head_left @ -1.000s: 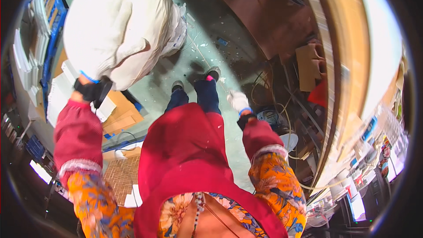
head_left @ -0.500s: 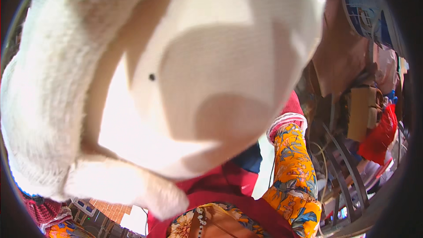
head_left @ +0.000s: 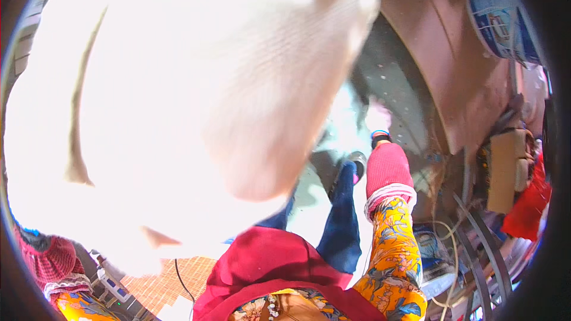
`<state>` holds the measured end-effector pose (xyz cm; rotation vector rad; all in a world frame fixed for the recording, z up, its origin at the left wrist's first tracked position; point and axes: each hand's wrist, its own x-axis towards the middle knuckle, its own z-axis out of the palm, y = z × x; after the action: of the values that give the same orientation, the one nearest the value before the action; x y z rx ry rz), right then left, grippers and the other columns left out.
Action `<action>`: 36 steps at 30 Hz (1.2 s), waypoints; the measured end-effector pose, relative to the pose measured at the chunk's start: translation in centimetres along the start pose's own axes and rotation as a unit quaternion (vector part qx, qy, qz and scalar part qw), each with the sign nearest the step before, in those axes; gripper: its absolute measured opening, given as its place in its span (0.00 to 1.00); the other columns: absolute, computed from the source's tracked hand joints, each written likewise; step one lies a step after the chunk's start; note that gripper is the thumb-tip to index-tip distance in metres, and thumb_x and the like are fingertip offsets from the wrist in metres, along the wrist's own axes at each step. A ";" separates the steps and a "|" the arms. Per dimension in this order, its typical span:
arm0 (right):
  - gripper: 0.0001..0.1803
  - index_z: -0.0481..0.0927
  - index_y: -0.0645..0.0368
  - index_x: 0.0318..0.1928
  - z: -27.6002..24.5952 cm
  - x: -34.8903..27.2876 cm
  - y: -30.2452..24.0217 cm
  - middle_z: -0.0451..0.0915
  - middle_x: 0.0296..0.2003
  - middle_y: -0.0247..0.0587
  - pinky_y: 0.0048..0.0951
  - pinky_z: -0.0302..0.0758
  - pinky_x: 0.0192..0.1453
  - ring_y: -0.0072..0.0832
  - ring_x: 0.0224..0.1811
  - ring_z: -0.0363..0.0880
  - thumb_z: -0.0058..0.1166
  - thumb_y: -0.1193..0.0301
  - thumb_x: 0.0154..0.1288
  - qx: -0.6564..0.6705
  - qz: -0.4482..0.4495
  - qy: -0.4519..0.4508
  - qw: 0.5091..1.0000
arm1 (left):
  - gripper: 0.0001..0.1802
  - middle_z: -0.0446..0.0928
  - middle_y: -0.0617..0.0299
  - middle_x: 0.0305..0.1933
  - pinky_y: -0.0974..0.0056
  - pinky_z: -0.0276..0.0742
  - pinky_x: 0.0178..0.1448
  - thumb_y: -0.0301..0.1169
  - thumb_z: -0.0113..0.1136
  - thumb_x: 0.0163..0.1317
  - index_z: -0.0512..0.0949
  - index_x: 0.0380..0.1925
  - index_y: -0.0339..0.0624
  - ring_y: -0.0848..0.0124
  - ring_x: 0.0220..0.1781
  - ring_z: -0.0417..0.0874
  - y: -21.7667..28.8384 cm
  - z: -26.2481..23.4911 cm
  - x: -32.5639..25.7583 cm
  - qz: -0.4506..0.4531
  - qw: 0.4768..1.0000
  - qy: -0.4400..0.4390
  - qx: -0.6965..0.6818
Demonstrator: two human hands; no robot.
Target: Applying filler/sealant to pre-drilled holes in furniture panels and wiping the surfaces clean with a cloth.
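Observation:
Very close to the camera, my left hand [head_left: 44,160] wears a white glove and is badly overexposed. It is closed on the edge of a large pale piece [head_left: 267,119] with a finely textured surface, whose kind I cannot make out. Together they cover most of the upper left. Farther down and right of the piece is my right hand [head_left: 378,117], small, pale and washed out by light, at the end of a red cuff with a dark and blue wristband. Its fingers are too blurred to read.
A blue and white bucket [head_left: 502,21] stands at upper right beside a broad brown surface [head_left: 470,77]. Below are a tan box [head_left: 502,169], a red bag [head_left: 526,205], curved metal bars [head_left: 479,249] and a loose cable [head_left: 455,255]. An orange woven mat [head_left: 160,282] lies lower left.
The pale piece has shifted left and looks much brighter. My right hand and cuff, largely hidden behind it before, now show, along with a leg and shoe below.

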<state>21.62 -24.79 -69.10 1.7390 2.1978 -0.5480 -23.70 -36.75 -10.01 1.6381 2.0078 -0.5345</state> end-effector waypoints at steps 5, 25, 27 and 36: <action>0.21 0.77 0.60 0.53 -8.3 -6.3 0.5 0.80 0.46 0.48 0.39 0.76 0.50 0.41 0.44 0.80 0.56 0.65 0.60 0.583 0.038 0.081 0.807 | 0.53 0.50 0.36 0.72 0.49 0.47 0.75 0.58 0.61 0.52 0.53 0.70 0.37 0.42 0.74 0.49 1.2 0.9 4.8 0.084 0.996 -0.002 -0.019; 0.23 0.77 0.57 0.46 -56.1 -28.5 -5.8 0.74 0.25 0.32 0.15 0.63 0.17 0.17 0.18 0.66 0.39 0.52 0.74 0.910 0.060 -0.185 0.365 | 0.54 0.47 0.36 0.73 0.48 0.43 0.76 0.59 0.61 0.52 0.51 0.70 0.38 0.43 0.75 0.46 13.9 -2.0 8.6 0.202 0.979 0.015 -0.005; 0.21 0.75 0.60 0.47 -58.5 -28.1 -6.4 0.76 0.32 0.38 0.18 0.70 0.21 0.19 0.21 0.70 0.40 0.54 0.74 0.960 0.024 -0.128 0.247 | 0.54 0.47 0.36 0.73 0.48 0.43 0.76 0.59 0.61 0.52 0.51 0.70 0.38 0.43 0.75 0.46 15.0 -2.3 9.3 0.220 0.975 0.015 0.006; 0.19 0.74 0.61 0.48 -65.5 -27.8 -7.2 0.78 0.36 0.41 0.22 0.74 0.25 0.21 0.24 0.74 0.42 0.57 0.74 0.968 -0.039 -0.024 0.246 | 0.61 0.43 0.36 0.74 0.47 0.34 0.78 0.62 0.62 0.46 0.49 0.70 0.30 0.43 0.77 0.40 17.4 -6.2 8.7 0.250 0.967 -0.015 0.049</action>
<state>21.83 -20.02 2.30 -0.5998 -0.0555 1.9138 -8.78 -22.79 -10.11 2.0859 1.4787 -0.4678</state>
